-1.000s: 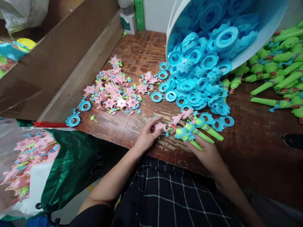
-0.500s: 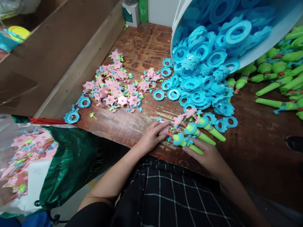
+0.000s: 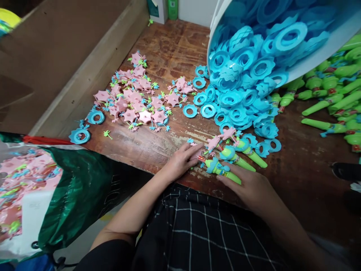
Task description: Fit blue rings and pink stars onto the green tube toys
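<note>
Near the table's front edge, my right hand [image 3: 249,184] grips a green plastic toy stick [image 3: 234,178] with a scalloped blue ring [image 3: 213,165] around it. The toy's red-and-white patterned end points left, towards my left hand [image 3: 180,162]. That hand is closed at the fingertips on a pink star-shaped piece [image 3: 198,152], partly hidden by the fingers. The patterned end meets or lies against this piece; I cannot tell how far it is inserted. Just beyond lie two similar green toys [image 3: 239,161] with blue rings and pink stars at their ends.
A tilted white bucket [image 3: 307,64] spills blue rings [image 3: 237,113] onto the table. Pink stars with small palm-tree bits [image 3: 135,98] are heaped at left. Green toy sticks [image 3: 324,105] pile up on the right. A green bag [image 3: 67,188] of pink pieces hangs at lower left.
The green toy has turned slightly in my right hand, and its patterned end sits a little closer to the left fingers. The camera view has shifted slightly.
</note>
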